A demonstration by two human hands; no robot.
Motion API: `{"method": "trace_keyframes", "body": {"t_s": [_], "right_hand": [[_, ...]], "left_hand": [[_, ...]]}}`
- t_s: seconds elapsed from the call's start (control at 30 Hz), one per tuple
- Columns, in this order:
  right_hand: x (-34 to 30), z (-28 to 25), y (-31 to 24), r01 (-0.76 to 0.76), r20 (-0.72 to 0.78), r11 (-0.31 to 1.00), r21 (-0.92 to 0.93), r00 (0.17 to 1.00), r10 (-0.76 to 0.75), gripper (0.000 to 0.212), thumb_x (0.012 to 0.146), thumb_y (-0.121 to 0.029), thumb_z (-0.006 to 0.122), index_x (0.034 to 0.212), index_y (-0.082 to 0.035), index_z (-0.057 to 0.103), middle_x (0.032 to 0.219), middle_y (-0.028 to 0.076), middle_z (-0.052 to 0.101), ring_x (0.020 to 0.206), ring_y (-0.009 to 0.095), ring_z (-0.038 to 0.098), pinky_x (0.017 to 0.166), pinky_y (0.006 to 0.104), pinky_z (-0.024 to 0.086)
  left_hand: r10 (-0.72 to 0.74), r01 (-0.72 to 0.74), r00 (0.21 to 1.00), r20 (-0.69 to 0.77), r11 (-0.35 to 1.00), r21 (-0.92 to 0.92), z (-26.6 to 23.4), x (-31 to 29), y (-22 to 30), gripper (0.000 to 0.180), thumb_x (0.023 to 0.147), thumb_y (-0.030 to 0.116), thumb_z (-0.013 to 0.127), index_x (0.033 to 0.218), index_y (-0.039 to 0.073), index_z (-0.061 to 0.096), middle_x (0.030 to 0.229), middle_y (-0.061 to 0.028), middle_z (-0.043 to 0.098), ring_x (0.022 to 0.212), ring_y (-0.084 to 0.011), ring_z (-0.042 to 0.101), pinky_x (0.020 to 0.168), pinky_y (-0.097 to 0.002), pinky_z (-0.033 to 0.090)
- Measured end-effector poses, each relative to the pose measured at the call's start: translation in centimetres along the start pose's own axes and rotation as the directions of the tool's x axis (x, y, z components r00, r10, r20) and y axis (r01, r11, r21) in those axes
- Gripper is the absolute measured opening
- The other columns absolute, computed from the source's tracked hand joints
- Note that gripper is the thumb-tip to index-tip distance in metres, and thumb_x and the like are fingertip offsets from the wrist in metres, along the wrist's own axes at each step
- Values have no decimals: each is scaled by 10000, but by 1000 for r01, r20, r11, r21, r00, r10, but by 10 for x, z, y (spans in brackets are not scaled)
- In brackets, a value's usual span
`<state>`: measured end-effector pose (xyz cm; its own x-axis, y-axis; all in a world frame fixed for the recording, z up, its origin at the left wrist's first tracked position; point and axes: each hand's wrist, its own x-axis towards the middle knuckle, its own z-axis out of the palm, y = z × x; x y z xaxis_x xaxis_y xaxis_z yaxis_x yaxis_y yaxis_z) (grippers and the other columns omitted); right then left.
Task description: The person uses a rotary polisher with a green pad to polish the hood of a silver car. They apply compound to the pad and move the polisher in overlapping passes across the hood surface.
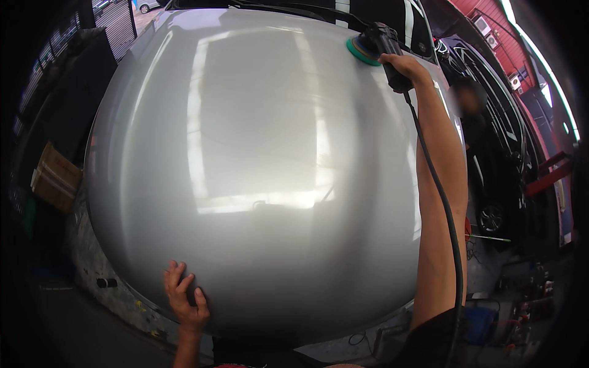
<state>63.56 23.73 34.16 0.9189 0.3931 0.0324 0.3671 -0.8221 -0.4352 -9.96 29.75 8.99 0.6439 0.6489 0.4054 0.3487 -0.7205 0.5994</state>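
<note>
A silver car hood [257, 122] with bright reflections fills the middle of the view. My right arm stretches to its far right corner, where my right hand [402, 66] is wrapped round the body of a black car polisher [388, 46]. The polisher's green pad [363, 53] rests on the hood near the windshield, slightly tilted as seen from here. From its rear end a black cord [438, 178] runs back along my right forearm. My left hand [186, 297] lies on the near left edge of the hood, fingers apart and holding nothing.
The windshield [380, 9] borders the hood at the far end. A black car [491, 147] stands to the right, with a person [469, 101] in front of it. At the left is a cardboard box [58, 178]. A blue container [480, 325] sits on the floor at lower right.
</note>
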Motion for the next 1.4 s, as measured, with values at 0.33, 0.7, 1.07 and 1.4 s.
{"method": "trace_keyframes", "body": {"t_s": [0.33, 0.7, 1.07, 1.4], "right_hand": [[-43, -8, -28, -5, 4, 999, -39, 1000, 6, 649, 743, -526, 816, 1017, 56, 734, 861, 142, 693, 673, 248, 687, 631, 398, 577], [-97, -25, -79, -31, 14, 998, -45, 999, 32, 654, 740, -531, 816, 1037, 46, 735, 893, 134, 697, 716, 241, 688, 684, 378, 564], [-115, -28, -99, -36, 29, 996, -80, 999, 39, 740, 751, -578, 771, 1170, 31, 734, 1060, 186, 732, 885, 287, 730, 809, 416, 566], [-118, -25, -110, -50, 26, 996, -68, 998, 52, 769, 762, -574, 762, 1245, 22, 715, 1086, 201, 743, 924, 299, 753, 846, 431, 580]], "left_hand": [[-12, 13, 999, 32, 1000, -10, -33, -28, 26, 324, 941, 112, 580, 1262, 73, 588, 1489, -170, 562, 1488, -434, 451, 1240, -625, 267], [-12, 16, 997, 72, 998, -59, -86, -51, 34, 374, 935, 148, 602, 1303, 79, 594, 1508, -163, 549, 1506, -424, 431, 1235, -625, 262], [21, -12, 997, 76, 993, -118, -92, -63, 44, 421, 914, 185, 617, 1317, 67, 598, 1505, -179, 553, 1516, -429, 414, 1243, -622, 241], [59, -33, 991, 121, 978, -205, -84, -67, 54, 404, 920, 185, 595, 1302, 50, 588, 1509, -202, 539, 1524, -438, 397, 1253, -629, 185]]}}
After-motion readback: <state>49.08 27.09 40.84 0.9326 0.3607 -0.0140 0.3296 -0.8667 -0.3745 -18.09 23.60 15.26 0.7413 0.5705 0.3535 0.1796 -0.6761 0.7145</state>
